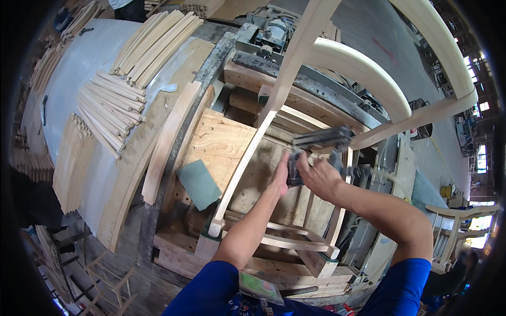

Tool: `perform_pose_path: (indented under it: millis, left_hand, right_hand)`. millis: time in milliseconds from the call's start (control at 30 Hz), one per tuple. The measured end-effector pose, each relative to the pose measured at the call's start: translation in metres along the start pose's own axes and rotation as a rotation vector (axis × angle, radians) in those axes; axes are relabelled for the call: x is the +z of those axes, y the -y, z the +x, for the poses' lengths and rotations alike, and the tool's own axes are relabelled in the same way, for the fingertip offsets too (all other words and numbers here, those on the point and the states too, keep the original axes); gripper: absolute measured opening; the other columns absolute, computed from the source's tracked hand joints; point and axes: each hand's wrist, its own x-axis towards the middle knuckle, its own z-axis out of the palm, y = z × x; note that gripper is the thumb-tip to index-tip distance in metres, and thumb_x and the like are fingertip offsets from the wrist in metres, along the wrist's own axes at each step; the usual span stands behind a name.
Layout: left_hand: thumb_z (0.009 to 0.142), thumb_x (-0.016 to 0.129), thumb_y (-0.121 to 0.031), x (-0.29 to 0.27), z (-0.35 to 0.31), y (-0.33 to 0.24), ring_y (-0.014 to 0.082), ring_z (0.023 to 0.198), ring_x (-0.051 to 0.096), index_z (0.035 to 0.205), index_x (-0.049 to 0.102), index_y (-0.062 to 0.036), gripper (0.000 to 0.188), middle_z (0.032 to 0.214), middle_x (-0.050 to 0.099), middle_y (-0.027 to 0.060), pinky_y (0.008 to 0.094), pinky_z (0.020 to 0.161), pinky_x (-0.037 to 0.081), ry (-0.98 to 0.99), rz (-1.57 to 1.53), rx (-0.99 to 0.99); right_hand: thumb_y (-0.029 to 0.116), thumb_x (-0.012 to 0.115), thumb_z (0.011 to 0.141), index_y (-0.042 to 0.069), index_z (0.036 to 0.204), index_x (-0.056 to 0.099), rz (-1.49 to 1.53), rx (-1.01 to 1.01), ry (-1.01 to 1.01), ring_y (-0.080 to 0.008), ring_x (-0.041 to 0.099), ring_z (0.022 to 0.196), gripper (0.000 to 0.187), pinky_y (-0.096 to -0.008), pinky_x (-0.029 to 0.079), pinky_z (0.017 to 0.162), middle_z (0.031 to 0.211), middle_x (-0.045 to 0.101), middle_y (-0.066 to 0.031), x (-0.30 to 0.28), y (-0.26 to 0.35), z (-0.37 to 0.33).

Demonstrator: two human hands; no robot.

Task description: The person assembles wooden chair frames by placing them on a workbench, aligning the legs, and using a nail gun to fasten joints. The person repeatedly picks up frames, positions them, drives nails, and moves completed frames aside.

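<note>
A dark nail gun (322,138), smeared by motion, is held up over a pale wooden chair frame (270,124). My right hand (319,176) is closed around its grip. Against the tool's lower black part, my left hand (282,169) is closed too, its fingers partly hidden. The chair frame lies on a wooden work stand (176,247), with its curved arms and rails rising at the upper right. Close to my left forearm, a grey-green sheet (199,184) rests on a light wooden board (224,145).
Left of the stand, a pale-topped table (79,55) carries bundles of curved slats (155,47) and round spindles (108,113). A long curved wood piece (171,142) lies along the stand's left side. Machinery (274,34) sits beyond the frame. Another chair (450,224) stands at right.
</note>
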Motion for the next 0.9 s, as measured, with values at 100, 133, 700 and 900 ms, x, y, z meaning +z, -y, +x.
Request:
perform_pose_path:
  millis: [100, 133, 700, 900]
  left_hand:
    - [0.106, 0.033, -0.068, -0.008, 0.017, -0.028, 0.0189, 0.103, 0.071, 0.117, 0.068, -0.0198, 0.061, 0.109, 0.074, -0.0002, 0.0396, 0.094, 0.056, -0.08, -0.259, 0.256]
    - [0.106, 0.033, -0.067, -0.007, 0.021, -0.034, 0.0187, 0.103, 0.07, 0.116, 0.068, -0.0198, 0.06, 0.109, 0.073, -0.0005, 0.0396, 0.094, 0.056, -0.074, -0.276, 0.287]
    - [0.106, 0.033, -0.066, 0.001, 0.032, -0.047, 0.0203, 0.118, 0.068, 0.129, 0.068, -0.0165, 0.064, 0.129, 0.071, 0.0033, 0.039, 0.104, 0.052, -0.032, -0.304, 0.285]
    - [0.106, 0.035, -0.068, -0.004, 0.004, -0.049, 0.0226, 0.119, 0.068, 0.13, 0.067, -0.0148, 0.067, 0.129, 0.071, 0.0049, 0.0423, 0.103, 0.052, -0.092, -0.197, 0.348]
  right_hand:
    - [0.019, 0.058, 0.098, 0.0, 0.148, 0.052, -0.203, -0.009, -0.114, -0.0292, 0.073, 0.097, 0.054, -0.0381, 0.053, 0.084, 0.153, 0.048, -0.0309, -0.018, -0.011, 0.039]
    - [0.019, 0.058, 0.098, 0.001, 0.148, 0.053, -0.198, -0.008, -0.122, -0.0285, 0.072, 0.097, 0.054, -0.0377, 0.052, 0.082, 0.153, 0.049, -0.0302, -0.021, -0.017, 0.046]
    - [0.018, 0.06, 0.097, 0.004, 0.137, 0.058, -0.049, 0.033, -0.087, -0.0298, 0.074, 0.096, 0.043, -0.0367, 0.054, 0.085, 0.138, 0.056, -0.0245, -0.026, -0.04, 0.062]
    - [0.018, 0.064, 0.094, 0.002, 0.14, 0.056, 0.07, 0.065, -0.223, -0.0329, 0.074, 0.099, 0.049, -0.0414, 0.057, 0.085, 0.145, 0.052, -0.028, -0.024, -0.034, 0.039]
